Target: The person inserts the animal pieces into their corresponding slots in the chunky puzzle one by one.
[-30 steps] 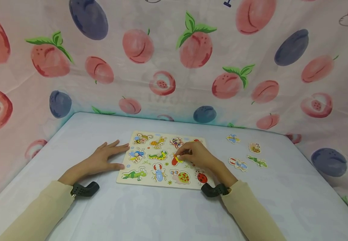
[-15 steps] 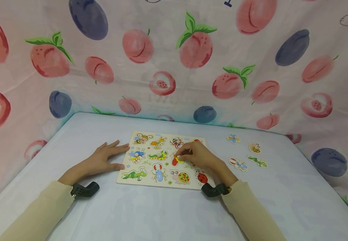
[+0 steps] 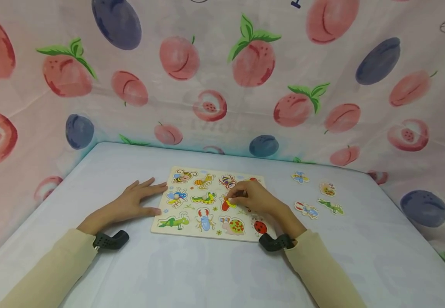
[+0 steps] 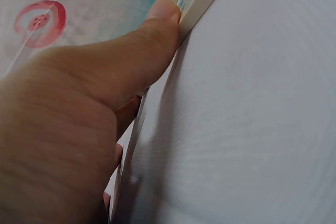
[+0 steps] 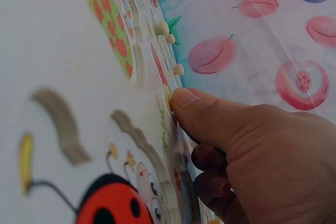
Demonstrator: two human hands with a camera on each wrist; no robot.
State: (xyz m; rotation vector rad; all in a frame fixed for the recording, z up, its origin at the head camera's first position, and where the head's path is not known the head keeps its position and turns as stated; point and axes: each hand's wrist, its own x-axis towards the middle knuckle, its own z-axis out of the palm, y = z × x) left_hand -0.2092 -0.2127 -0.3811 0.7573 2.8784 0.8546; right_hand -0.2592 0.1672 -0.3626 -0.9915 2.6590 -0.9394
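A wooden peg puzzle board (image 3: 188, 208) with insect pictures lies flat on the table. My right hand (image 3: 255, 196) is over its middle row, pinching a red and yellow insect piece (image 3: 227, 206) between thumb and fingertips. That piece lies at its spot, partly covered by the fingers. My left hand (image 3: 132, 201) is spread at the board's left edge, thumb and fingertips touching it. In the left wrist view the thumb (image 4: 147, 43) rests along the board's edge. Knobbed pieces such as the green caterpillar (image 3: 204, 198) and bee (image 3: 184, 176) sit in the board. A ladybug picture (image 5: 113, 203) shows in the right wrist view.
Several loose pieces lie on the white table (image 3: 191, 273) right of the board: a bee-like insect (image 3: 300, 177), a snail (image 3: 327, 189), a green grasshopper (image 3: 331, 206) and a blue beetle with red pincers (image 3: 306, 210). A fruit-print cloth (image 3: 222, 64) hangs behind.
The head view has shifted slightly. Both hands keep nearly the same places on the board. The right fingertips now cover the pale knob that showed one second ago.
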